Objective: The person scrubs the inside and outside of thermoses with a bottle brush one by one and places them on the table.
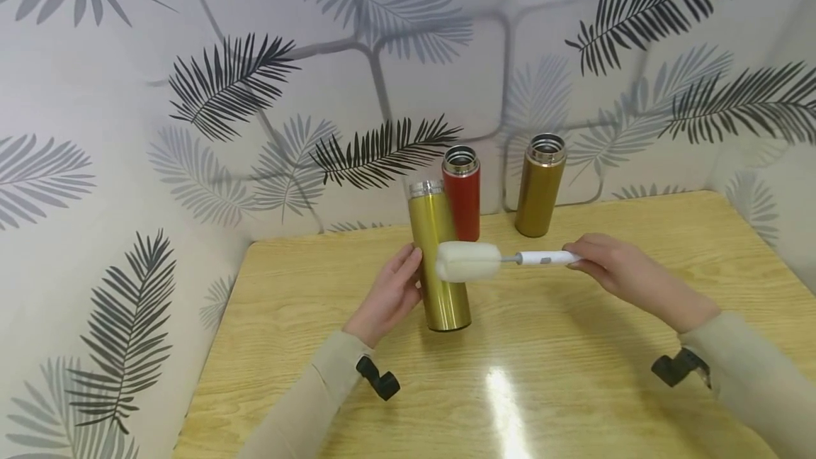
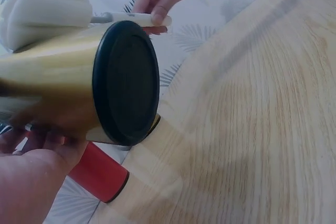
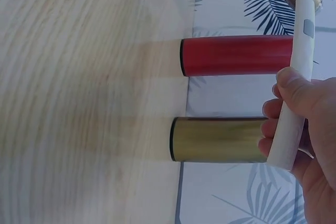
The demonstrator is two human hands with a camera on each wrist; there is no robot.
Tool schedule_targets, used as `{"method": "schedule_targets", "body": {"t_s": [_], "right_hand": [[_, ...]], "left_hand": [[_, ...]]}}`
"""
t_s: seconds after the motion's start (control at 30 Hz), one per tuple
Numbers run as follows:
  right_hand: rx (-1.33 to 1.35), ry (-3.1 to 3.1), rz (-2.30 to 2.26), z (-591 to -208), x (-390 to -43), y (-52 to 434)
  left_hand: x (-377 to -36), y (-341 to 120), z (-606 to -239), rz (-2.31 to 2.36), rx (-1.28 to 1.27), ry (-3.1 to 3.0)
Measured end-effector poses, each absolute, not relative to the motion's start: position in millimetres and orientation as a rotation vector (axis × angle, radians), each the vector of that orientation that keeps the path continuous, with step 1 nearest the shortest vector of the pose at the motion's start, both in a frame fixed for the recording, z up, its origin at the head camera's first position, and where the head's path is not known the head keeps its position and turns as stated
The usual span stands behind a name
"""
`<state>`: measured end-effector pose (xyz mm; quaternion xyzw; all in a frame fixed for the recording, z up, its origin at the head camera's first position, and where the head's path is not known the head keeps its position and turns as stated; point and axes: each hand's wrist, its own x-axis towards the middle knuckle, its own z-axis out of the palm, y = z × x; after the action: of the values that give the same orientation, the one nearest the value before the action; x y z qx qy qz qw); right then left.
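Note:
My left hand (image 1: 390, 295) grips a yellow-gold thermos flask (image 1: 444, 307) from its left side. The flask leans slightly and its bare metal neck points up; its black base (image 2: 128, 82) shows in the left wrist view, held off the table. My right hand (image 1: 615, 266) holds a sponge bottle brush by its white handle (image 3: 299, 56), fingers and thumb wrapped around it. The brush's cream sponge head (image 1: 468, 261) lies across the front of the flask's side, outside it. Whether sponge and flask touch, I cannot tell.
A red flask (image 1: 465, 207) stands uncapped behind the held one, partly hidden by it. Farther right stands a darker gold flask (image 1: 538, 197), also uncapped. Both are near the back edge of the wooden table (image 1: 574, 388), against a leaf-patterned wall (image 1: 440, 83).

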<state>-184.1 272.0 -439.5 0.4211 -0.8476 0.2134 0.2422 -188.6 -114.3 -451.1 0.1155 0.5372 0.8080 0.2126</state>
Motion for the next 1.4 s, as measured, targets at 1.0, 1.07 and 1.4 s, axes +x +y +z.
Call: {"method": "schedule_targets", "body": {"t_s": [1.0,1.07,1.4], "right_hand": [[1.089,-2.307,0.586,-433,-183,276],[1.121,-2.307,0.583,-441,-182,276],[1.197,-2.412,0.61,-449,-169,273]], "left_hand": [[-188,-113,-454,2.122,0.374,1.614],[-189,-115,-452,2.129,0.366,1.605],[-196,-117,-450,2.29,0.306,1.553]]}}
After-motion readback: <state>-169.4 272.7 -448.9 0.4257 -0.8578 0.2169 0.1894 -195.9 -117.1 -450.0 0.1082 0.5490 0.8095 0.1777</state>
